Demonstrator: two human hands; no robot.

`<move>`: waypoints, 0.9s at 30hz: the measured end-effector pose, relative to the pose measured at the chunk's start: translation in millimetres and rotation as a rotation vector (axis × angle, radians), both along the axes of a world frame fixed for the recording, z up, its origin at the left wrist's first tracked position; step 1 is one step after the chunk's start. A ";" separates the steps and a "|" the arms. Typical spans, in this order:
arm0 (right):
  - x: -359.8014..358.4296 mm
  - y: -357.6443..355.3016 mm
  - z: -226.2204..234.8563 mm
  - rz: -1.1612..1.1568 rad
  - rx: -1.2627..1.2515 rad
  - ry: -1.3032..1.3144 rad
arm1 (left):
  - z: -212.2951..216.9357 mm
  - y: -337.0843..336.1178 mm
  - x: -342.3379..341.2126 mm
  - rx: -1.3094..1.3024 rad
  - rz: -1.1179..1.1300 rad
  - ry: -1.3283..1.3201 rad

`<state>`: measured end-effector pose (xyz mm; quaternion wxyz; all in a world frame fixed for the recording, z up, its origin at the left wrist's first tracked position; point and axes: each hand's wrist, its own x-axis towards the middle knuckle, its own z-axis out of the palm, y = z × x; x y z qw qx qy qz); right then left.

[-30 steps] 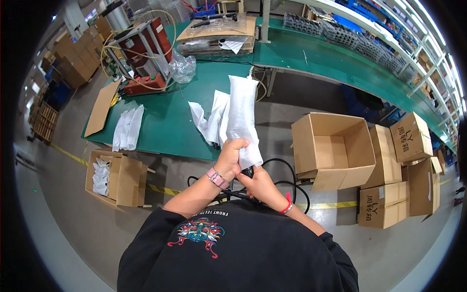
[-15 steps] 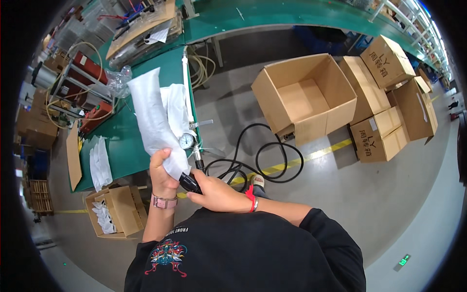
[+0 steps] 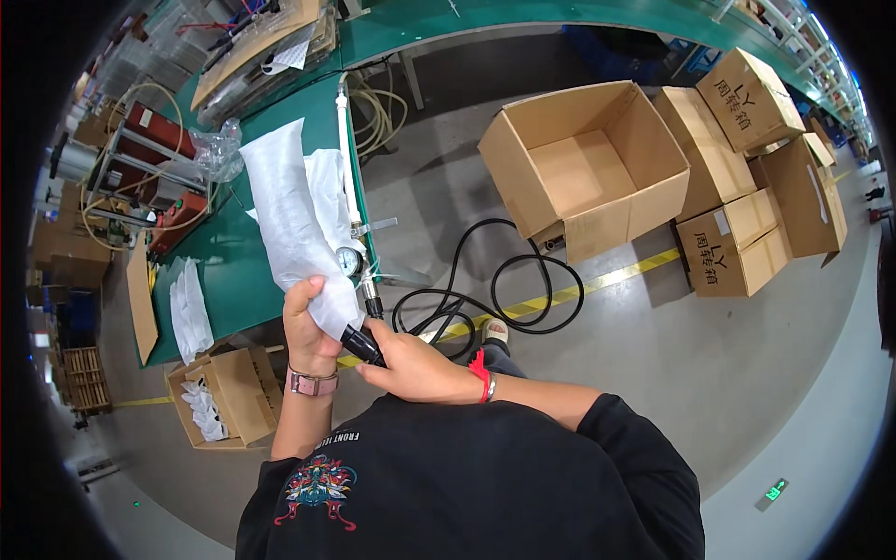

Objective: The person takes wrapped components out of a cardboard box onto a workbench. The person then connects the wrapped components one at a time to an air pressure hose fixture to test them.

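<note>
A plump white bag (image 3: 283, 205) slants up and away over the green bench, with a black cylindrical fitting (image 3: 361, 344) at its lower end. My left hand (image 3: 308, 327) grips the bag near that end, thumb on top. Around the black fitting, the fingers of my right hand (image 3: 418, 368) are closed; part of the fitting is hidden under them. Just beyond sits a round pressure gauge (image 3: 349, 260) on a valve at the bench edge. Another white bag (image 3: 329, 194) lies behind the held one, partly covered.
A black hose (image 3: 537, 329) loops on the floor. An open carton (image 3: 583, 177) stands right, near stacked cartons (image 3: 737, 247). At lower left, a carton (image 3: 245, 397) holds several white wrapped pieces. Flat white bags (image 3: 190, 313) and a red machine (image 3: 179, 222) occupy the bench's left.
The bench, gauge and cartons sit slightly higher in the picture. Both hands keep their hold, and the bag with its black fitting stays in nearly the same place.
</note>
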<state>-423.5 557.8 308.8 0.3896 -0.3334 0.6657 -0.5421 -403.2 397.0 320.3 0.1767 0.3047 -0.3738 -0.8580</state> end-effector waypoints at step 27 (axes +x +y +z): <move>-2.7 -5.2 12.3 -0.012 0.032 -0.065 | 8.5 4.6 1.8 -0.102 -0.005 0.077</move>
